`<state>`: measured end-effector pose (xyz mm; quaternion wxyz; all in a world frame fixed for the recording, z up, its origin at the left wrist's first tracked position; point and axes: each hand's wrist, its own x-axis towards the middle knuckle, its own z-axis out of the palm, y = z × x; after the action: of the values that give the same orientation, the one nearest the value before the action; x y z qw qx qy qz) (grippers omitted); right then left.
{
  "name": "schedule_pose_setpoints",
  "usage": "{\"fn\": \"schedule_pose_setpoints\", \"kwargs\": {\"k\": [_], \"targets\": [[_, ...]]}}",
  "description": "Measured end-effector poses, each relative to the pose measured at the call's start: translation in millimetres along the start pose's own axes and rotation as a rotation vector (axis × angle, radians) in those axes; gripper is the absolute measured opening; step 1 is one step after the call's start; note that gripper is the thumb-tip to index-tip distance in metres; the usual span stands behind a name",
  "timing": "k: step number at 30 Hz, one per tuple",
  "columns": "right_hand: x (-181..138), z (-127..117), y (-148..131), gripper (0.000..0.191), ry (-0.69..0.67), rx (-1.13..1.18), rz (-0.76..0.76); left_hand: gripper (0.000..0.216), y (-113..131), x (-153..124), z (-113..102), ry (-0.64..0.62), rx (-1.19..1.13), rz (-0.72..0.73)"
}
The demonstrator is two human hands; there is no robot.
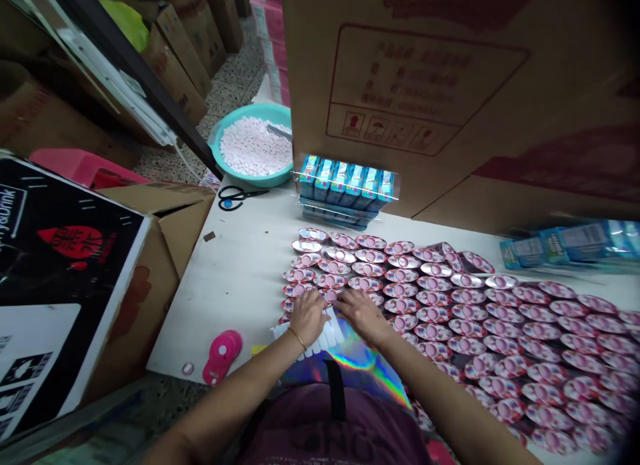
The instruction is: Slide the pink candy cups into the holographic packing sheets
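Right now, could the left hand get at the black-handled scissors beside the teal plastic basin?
Probably yes: only bare white tabletop lies between the left hand and the black-handled scissors, though it means stretching forward.

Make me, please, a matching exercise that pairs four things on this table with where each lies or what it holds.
Things:
1. scissors
2. teal basin
3. wrapped pack of blue boxes
4. pink plastic piece

Descriptions:
A. near the front edge of the table, left of the left hand
B. holds small pale pieces
C. against the big brown carton
D. flat on the table, just in front of the basin

Pairs: 1-D, 2-B, 3-C, 4-A
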<state>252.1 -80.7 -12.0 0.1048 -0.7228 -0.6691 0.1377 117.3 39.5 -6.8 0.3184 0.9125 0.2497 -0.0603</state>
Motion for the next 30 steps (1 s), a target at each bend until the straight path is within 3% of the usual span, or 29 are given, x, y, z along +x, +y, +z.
{"fn": "schedule_pose_setpoints", "kwargs": {"k": [3, 7, 9, 12, 15, 18, 21, 23, 26, 30], "targets": [[-9, 14, 1, 0.032, 0.057, -0.079, -0.058, 0.006, 2, 4, 2, 0.030, -0.031, -0.041], [-22, 22, 3, 0.034, 0.131, -0.089, -0.145, 0.009, 2, 5, 2, 0.083, -0.076, -0.059], [-27, 14, -3, 0.029, 0.152, -0.048, -0.116, 0.009, 2, 3, 4, 0.101, -0.082, -0.059], [-26, -18, -16, 0.018, 0.117, 0.064, 0.053, 0.007, 1, 2, 6, 0.108, -0.108, -0.063], [-14, -58, -21, 0.015, 0.087, 0.266, 0.235, 0.008, -3, 6, 6, 0.142, -0.276, -0.057], [5, -74, -9, 0.015, 0.126, 0.515, 0.368, 0.026, -6, 12, 0, 0.178, -0.709, -0.155], [25, -59, 6, 0.017, 0.187, 0.816, 0.536, 0.047, -7, 17, -13, 0.035, -1.213, -0.332], [36, -43, 9, 0.020, 0.220, 1.045, 0.631, 0.046, -9, 20, -20, -0.054, -1.392, -0.391], [48, -30, 3, 0.022, 0.269, 1.313, 0.722, 0.043, -13, 25, -27, 0.011, -1.461, -0.438], [59, -37, -11, 0.023, 0.261, 1.527, 0.783, 0.042, -21, 33, -30, 0.117, -1.484, -0.453]]}}
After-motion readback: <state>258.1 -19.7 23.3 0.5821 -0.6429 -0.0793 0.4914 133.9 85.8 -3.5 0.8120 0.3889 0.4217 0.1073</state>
